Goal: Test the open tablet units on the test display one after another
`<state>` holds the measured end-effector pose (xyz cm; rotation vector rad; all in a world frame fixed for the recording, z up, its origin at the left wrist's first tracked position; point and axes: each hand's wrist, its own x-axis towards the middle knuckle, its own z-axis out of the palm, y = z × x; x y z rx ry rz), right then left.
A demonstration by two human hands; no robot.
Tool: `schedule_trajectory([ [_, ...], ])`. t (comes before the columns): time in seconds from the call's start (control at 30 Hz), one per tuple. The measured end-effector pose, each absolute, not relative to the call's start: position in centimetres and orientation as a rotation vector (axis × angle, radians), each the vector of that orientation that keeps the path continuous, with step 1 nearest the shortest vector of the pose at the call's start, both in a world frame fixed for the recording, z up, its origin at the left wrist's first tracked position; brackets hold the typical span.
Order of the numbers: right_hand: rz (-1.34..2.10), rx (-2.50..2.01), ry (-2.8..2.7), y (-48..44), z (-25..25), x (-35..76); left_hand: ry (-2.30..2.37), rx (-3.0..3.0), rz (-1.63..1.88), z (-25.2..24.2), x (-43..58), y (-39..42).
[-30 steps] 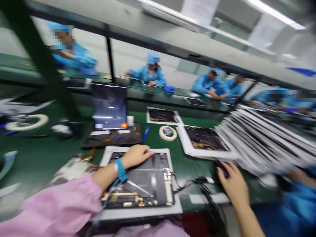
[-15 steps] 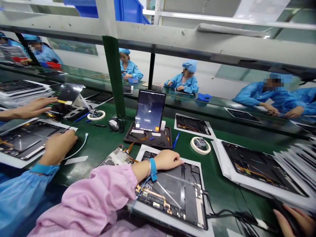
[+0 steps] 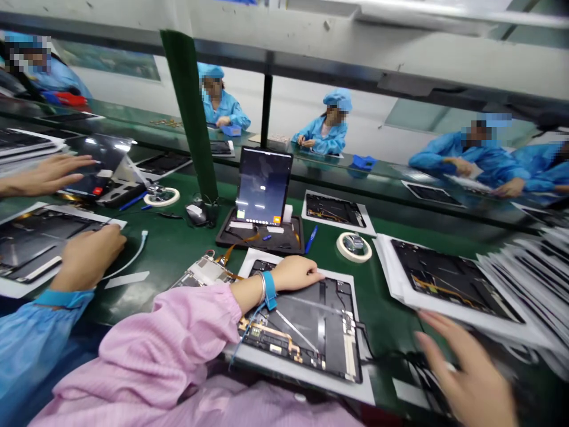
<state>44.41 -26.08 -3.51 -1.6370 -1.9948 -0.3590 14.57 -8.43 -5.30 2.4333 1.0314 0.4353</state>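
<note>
Head view: the left hand [image 3: 297, 273], at the end of a pink sleeve with a blue wrist strap [image 3: 268, 290], lies palm down with fingers loosely curled on the upper edge of an opened tablet [image 3: 311, 323], which sits on a white tray [image 3: 284, 369] on the green surface [image 3: 178, 249]. The right hand [image 3: 471, 373] hovers spread and holding nothing, to the right of that tablet, above black cables [image 3: 400, 359] and just below another tablet on a tray [image 3: 448, 281]. A tape roll [image 3: 354, 247] lies beyond the left hand, and a co-worker's hand [image 3: 89, 258] rests well to its left.
</note>
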Motion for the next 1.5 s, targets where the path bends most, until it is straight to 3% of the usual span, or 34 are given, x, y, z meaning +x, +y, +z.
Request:
schedule_trajectory([
  [0.07,-0.150,-1.519,-2.342,-25.3,-2.3,39.7,1.016,2.434,0.438,-5.3,14.5,-8.6],
  [0.17,0.161,-1.644,-2.431,-23.8,-1.4,36.1,1.010,2.435,0.417,-5.6,14.4,-8.4],
  [0.4,1.370,-1.721,-1.839,-21.5,-2.0,36.9,0.986,2.413,0.401,-5.8,14.4,-8.3],
  [0.47,1.486,-1.662,-1.714,-21.2,-2.5,37.4,0.979,2.404,0.397,-5.7,14.3,-8.4],
  [0.63,1.139,-1.705,-1.411,-22.6,-1.8,39.4,0.984,2.403,0.382,-5.7,14.3,-8.4],
  [0.8,1.021,-1.410,-1.022,-24.4,-0.5,38.5,1.006,2.394,0.373,-5.4,14.3,-8.5],
  [1.03,0.897,-1.672,-1.509,-24.0,-4.2,36.3,0.993,2.384,0.370,-5.3,14.2,-8.6],
  [1.27,0.960,-1.638,-1.579,-23.8,-5.3,36.4,0.990,2.380,0.380,-5.5,14.3,-8.5],
  [1.5,0.190,-1.860,-2.032,-24.7,-4.8,33.5,0.994,2.372,0.375,-5.3,14.2,-8.5],
])
